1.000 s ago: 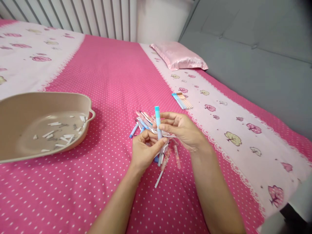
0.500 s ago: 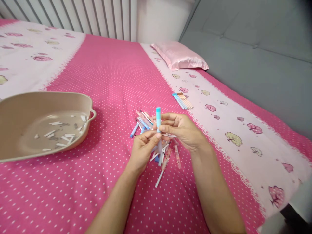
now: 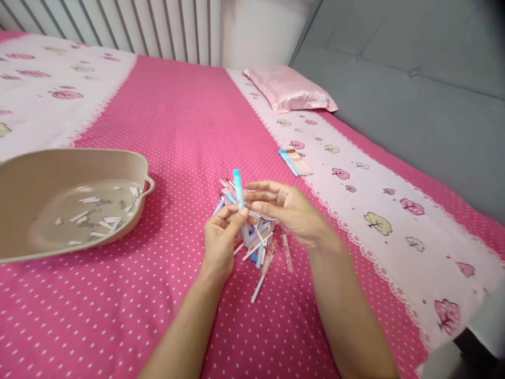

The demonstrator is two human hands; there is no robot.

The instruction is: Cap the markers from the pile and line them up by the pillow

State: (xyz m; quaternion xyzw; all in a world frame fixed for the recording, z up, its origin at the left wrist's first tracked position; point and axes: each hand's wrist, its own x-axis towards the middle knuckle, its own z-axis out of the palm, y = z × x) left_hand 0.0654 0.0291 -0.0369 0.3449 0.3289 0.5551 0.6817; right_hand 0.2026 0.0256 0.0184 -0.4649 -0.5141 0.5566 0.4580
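My left hand (image 3: 221,242) pinches a light blue pen (image 3: 239,190) held upright, its cap end pointing up. My right hand (image 3: 290,210) is closed beside it, fingertips touching the pen's middle, with thin clear wrapping trailing between the fingers. Both hands hover over a loose pile of wrapped pens and white sticks (image 3: 260,247) lying on the pink dotted bedspread (image 3: 189,131).
A beige tray (image 3: 23,173) with several white scraps in it stands at the left. A tidy row of blue and orange pens (image 3: 295,161) lies on the pale patterned strip to the right. A pink pillow (image 3: 288,89) lies at the back by a grey headboard (image 3: 414,79).
The upright blue pen and both hands have shifted a little to the left. The left hand's pinch has moved up the pen's body.
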